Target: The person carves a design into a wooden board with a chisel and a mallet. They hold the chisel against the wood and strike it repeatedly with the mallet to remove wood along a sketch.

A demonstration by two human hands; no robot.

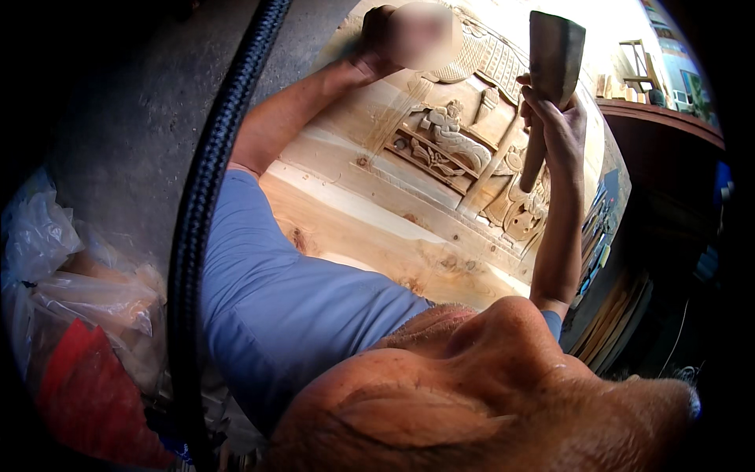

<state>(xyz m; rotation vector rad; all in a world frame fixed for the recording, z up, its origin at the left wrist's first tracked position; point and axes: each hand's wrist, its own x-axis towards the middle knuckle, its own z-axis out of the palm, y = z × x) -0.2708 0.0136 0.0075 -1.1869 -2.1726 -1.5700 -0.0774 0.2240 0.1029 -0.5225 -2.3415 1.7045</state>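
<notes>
A wooden mallet [557,59] with a wide, flat-sided head is raised over the right part of the work, its handle slanting down. My right hand [562,130] is wrapped round it just below the head. Beneath lies a pale wooden panel carved in relief [456,145], with figures, scrolls and a patterned area at the far end. Over the panel's far left edge is my left hand [377,35]; a blurred round patch covers its fingers, so anything in them is hidden.
Several hand tools [599,236] lie in a row along the panel's right side, with wooden boards [613,322] below them. A brown tabletop [661,118] stands at far right. Plastic bags [47,228] and a red bag [86,385] sit at left. A black braided cable [208,181] crosses the view.
</notes>
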